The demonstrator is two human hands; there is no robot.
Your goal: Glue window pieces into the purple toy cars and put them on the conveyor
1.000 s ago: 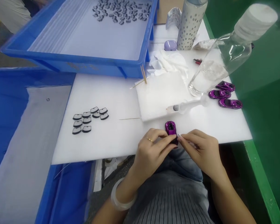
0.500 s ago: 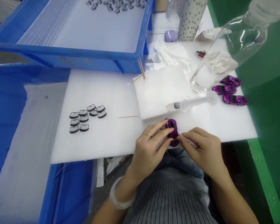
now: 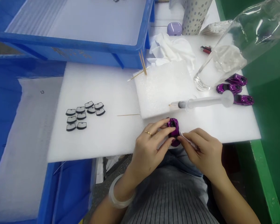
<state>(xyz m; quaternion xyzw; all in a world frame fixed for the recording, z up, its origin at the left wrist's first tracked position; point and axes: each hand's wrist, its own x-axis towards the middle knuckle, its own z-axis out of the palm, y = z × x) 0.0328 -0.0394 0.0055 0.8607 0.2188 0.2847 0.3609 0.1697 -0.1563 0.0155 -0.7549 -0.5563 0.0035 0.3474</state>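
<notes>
A purple toy car (image 3: 173, 133) is at the front edge of the white foam board (image 3: 100, 140), gripped by the fingers of my left hand (image 3: 152, 143). My right hand (image 3: 200, 147) is closed in a pinch on a small white cloth (image 3: 182, 135), its fingertips at the car's right side. Part of the car is hidden under my fingers. Behind it, a syringe (image 3: 200, 102) leans on a white foam block (image 3: 163, 90). Several dark-edged clear windshield pieces (image 3: 81, 116) lie on the left of the board.
Three more purple cars (image 3: 229, 88) stand at the right beside a large glass bottle (image 3: 238, 46). A blue crate (image 3: 88, 51) sits at the back left. Toothpicks (image 3: 142, 63) stick up from the block, near a crumpled white cloth (image 3: 170, 48). A green wall (image 3: 273, 102) borders the right.
The view has shifted slightly, so the board's things appear a little higher and the bottle farther right. Both hands keep nearly the same hold at the car.
</notes>
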